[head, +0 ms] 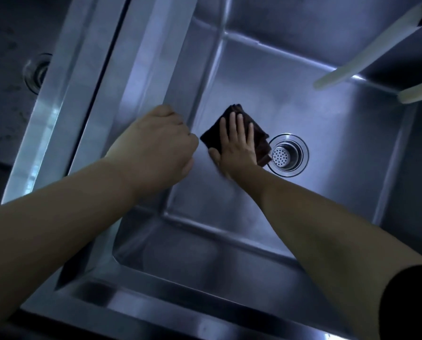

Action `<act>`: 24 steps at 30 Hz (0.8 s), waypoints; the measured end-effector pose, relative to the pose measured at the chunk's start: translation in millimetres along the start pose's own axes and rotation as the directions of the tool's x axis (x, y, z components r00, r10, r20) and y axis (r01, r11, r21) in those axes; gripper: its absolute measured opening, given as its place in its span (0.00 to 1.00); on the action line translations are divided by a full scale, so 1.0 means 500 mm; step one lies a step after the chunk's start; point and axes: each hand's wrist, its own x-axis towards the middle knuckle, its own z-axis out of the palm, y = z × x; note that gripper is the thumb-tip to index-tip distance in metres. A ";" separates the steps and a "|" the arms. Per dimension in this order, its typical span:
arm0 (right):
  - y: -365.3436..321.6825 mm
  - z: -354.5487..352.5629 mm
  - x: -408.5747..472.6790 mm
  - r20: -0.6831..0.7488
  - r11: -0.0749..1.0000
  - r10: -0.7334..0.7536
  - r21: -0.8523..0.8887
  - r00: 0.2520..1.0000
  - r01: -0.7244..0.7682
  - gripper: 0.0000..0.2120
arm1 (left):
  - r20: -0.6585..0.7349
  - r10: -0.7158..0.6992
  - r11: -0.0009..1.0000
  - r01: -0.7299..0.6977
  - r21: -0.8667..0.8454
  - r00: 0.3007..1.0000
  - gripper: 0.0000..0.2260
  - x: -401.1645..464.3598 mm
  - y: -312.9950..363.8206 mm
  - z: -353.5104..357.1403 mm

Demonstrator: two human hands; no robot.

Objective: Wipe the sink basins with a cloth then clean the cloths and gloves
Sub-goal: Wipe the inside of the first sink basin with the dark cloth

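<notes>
A stainless steel sink basin (327, 148) fills the middle of the head view. My right hand (237, 146) lies flat, fingers spread, pressing a dark folded cloth (260, 138) against the basin floor just left of the drain strainer (287, 155). My left hand (156, 146) is curled into a loose fist and rests on the basin's left wall near the steel divider (121, 77); nothing shows in it. No gloves are in view.
A second basin with its own drain (37, 72) lies at the far left beyond the divider. Two white spouts or pipes (367, 50) reach in from the upper right above the basin. The steel front rim (156, 305) runs along the bottom.
</notes>
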 end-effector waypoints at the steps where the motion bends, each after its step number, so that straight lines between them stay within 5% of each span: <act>1: -0.010 0.003 0.001 0.009 0.998 -0.064 -0.019 0.998 0.064 0.37 | -0.004 0.000 1.000 0.000 0.006 1.000 0.10 0.001 0.001 -0.002; 7: -0.081 0.050 -0.109 0.105 0.857 -0.493 -0.114 0.864 0.503 0.35 | 0.015 -0.015 1.000 0.015 0.014 1.000 0.08 0.002 0.005 -0.016; 14: -0.021 0.067 -0.255 0.201 0.698 -0.685 -0.094 0.700 0.710 0.28 | 0.042 -0.026 0.999 0.024 0.045 0.999 0.10 -0.005 0.014 -0.017; 20: 0.145 0.051 -0.325 0.141 0.688 -0.694 -0.158 0.706 0.708 0.29 | 0.104 -0.034 0.993 0.022 0.114 0.994 0.07 -0.002 0.026 -0.032; 24: 0.245 0.042 -0.346 0.127 0.799 -0.565 -0.163 0.815 0.579 0.28 | 0.100 -0.022 0.991 0.008 0.133 0.995 0.09 -0.003 0.031 -0.037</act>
